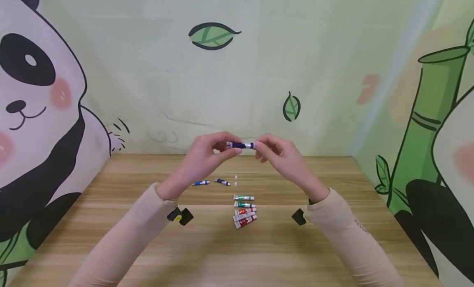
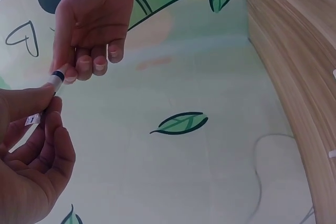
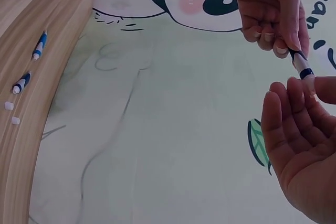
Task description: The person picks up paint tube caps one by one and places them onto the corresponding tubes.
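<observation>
Though illegibly labelled, dark-blue tube point(image 1: 242, 145) in pinch of left fingers point(image 1: 224, 136) and right fingers point(image 1: 264, 148); "pan" point(image 3: 318, 8) on backdrop point(image 3: 194, 124)

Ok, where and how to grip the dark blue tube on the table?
Probably from above, across the middle of the dark blue tube, pinching its long sides: it lies flat, its ends near a bright blue tube and a small white piece.
</observation>
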A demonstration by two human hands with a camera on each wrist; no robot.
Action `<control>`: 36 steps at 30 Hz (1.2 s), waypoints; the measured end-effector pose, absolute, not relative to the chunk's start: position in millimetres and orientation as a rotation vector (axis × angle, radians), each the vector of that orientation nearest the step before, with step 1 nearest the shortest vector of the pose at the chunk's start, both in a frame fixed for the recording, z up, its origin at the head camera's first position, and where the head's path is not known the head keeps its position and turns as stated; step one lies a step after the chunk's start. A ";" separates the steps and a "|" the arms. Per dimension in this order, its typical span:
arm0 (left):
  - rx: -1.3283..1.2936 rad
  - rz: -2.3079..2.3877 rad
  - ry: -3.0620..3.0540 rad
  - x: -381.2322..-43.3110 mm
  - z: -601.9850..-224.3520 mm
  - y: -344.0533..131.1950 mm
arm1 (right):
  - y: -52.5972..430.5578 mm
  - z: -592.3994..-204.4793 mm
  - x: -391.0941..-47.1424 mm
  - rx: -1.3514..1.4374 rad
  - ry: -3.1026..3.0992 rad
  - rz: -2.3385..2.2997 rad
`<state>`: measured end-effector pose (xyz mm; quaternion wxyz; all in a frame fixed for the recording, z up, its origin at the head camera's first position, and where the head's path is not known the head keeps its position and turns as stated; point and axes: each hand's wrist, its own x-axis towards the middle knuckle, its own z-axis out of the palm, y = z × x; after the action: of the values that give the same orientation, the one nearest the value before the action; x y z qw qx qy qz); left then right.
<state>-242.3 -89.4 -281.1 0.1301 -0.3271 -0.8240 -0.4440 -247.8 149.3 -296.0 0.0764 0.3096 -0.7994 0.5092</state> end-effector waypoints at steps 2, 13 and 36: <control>-0.953 -1.290 -2.385 -242.6 -281.8 -88.9 | 148.0 -295.5 -248.5 0.945 -2.400 1.529; -0.991 -1.252 -2.363 -242.7 -289.1 -86.3 | 140.8 -300.8 -247.6 0.864 -2.483 1.545; -0.776 -1.665 -2.704 -276.9 -313.5 -89.0 | 145.9 -326.6 -269.5 0.892 -2.511 1.398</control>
<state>-276.9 -89.0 -313.5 -0.0637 -0.2370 -0.8255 -0.5082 -269.5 145.9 -326.6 0.0661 0.2958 -0.8327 0.4635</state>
